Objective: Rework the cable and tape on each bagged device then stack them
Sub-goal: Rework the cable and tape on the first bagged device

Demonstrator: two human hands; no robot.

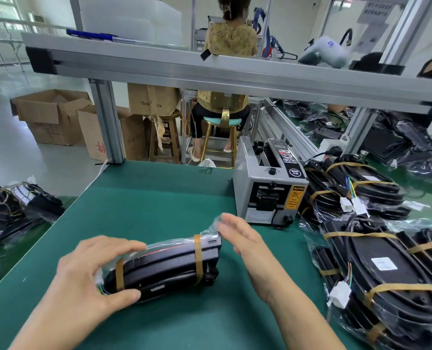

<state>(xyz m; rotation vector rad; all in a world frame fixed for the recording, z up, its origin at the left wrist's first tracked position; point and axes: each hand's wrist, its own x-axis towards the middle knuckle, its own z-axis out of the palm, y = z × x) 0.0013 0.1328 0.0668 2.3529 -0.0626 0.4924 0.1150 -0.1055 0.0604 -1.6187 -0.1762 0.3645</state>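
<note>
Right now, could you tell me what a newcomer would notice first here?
A black bagged device with two tape bands lies mid-mat, the left hand gripping its near end, the right hand open beside it. A grey tape dispenser stands behind; taped devices pile up right.

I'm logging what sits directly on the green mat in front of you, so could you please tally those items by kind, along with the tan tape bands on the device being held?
Black bagged device in clear plastic, gripped by the left hand: 1
Grey box-shaped tape dispenser machine: 1
Tan tape bands on that device: 2
Total: 4
</note>
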